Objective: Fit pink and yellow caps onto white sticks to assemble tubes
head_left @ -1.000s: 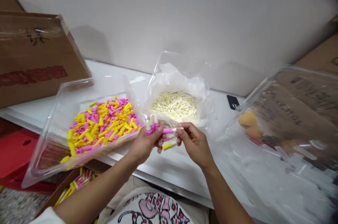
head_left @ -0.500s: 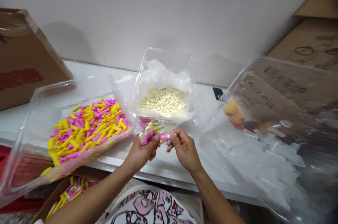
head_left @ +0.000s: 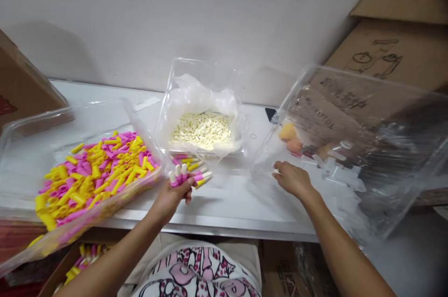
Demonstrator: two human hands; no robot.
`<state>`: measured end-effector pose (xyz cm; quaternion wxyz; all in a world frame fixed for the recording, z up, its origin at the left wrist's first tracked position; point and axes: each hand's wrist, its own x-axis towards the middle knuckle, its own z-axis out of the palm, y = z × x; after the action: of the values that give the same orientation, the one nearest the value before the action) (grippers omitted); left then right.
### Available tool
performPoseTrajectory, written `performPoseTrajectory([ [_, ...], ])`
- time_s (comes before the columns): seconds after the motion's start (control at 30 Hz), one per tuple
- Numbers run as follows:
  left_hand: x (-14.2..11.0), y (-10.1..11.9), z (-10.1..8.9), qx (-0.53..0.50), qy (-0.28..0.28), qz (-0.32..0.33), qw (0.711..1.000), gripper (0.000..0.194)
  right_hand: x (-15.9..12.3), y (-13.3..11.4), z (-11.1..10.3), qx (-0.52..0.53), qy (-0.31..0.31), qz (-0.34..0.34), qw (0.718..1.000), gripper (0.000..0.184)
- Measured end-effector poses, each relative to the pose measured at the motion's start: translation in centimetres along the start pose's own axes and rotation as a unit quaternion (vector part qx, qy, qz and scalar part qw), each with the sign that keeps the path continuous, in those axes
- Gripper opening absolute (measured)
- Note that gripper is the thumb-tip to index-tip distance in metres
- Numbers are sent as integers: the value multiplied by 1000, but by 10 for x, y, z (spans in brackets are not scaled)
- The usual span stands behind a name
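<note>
My left hand (head_left: 175,198) is closed around several pink tubes with white rounded tips (head_left: 179,174), which point up over the thumb. Just behind it, a small pile of pink and yellow tubes with white tips (head_left: 191,165) lies on the table. My right hand (head_left: 292,179) is at the near left part of a clear plastic bin (head_left: 306,77), its fingers bent and slightly apart, with nothing visible in them. That bin contains small translucent plastic pieces (head_left: 338,175).
A clear bin (head_left: 10,136) of loose pink and yellow tubes (head_left: 100,166) stands left. A bag-lined bin (head_left: 171,82) of cream-coloured pellets (head_left: 203,130) is in the middle. Cardboard boxes (head_left: 395,54) stand at both sides. An open box (head_left: 58,271) below holds more tubes.
My right hand has left the pink tube beside my left hand and moved right to the clear bin. My left hand still holds its tubes. The view has shifted right.
</note>
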<state>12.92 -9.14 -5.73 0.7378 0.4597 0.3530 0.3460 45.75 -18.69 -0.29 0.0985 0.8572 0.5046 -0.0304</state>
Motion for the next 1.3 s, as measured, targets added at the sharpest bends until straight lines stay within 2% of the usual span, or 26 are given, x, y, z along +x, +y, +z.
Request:
performPoseTrajectory([
  [0.07,-3,-4,-2,1,-2,-14,1000,27,12,5,10,-20,-31,-11,999,14],
  [0.13,-6,-7,1,-3,-5,-21,1000,29,19,2,17,-10,-34,-25,999,10],
  [0.27,-8,-6,7,-29,3,-31,999,33,20,-6,18,23,17,-36,999,22],
  [0.33,-8,-6,7,-37,8,-42,998,36,11,-12,10,147,68,-37,986,28],
  [0.37,-8,-5,8,-39,9,-48,998,37,5,-18,6,249,93,-48,963,29],
  [0.43,-8,-5,8,-44,6,-57,997,37,-12,-36,-4,448,117,-88,882,31],
  [0.47,-9,-4,9,-46,2,-59,997,37,-21,-47,-8,509,106,-113,847,33],
  [0.5,-9,-3,10,-49,-1,-59,997,37,-29,-60,-11,533,80,-138,831,34],
  [0.57,-11,0,13,-53,-7,-56,997,37,-42,-86,-14,535,8,-179,825,35],
  [0.67,-14,6,16,-65,-8,-43,997,36,-50,-117,-11,568,-70,-202,795,34],
  [0.8,-16,11,15,-77,-8,-30,997,35,-48,-134,-4,676,-102,-174,709,37],
  [0.87,-17,12,13,-75,-5,-28,997,35,-47,-137,-2,695,-100,-170,692,39],
  [0.9,-17,13,12,-72,-3,-25,997,35,-47,-137,-1,685,-99,-175,701,40],
  [0.97,-18,14,9,-65,-2,-20,998,34,-47,-137,-2,622,-86,-199,752,39],
  [1.03,-18,16,7,-56,-2,-11,998,33,-47,-134,-4,527,-42,-234,816,35],
  [1.1,-17,17,5,-45,-5,-4,999,33,-46,-130,-7,441,23,-271,855,30],
  [1.2,-15,18,3,-33,-11,-1,999,32,-44,-127,-13,358,88,-325,871,24],
  [1.3,-14,18,3,-33,-18,-6,999,32,-42,-127,-16,334,105,-362,864,24],
])
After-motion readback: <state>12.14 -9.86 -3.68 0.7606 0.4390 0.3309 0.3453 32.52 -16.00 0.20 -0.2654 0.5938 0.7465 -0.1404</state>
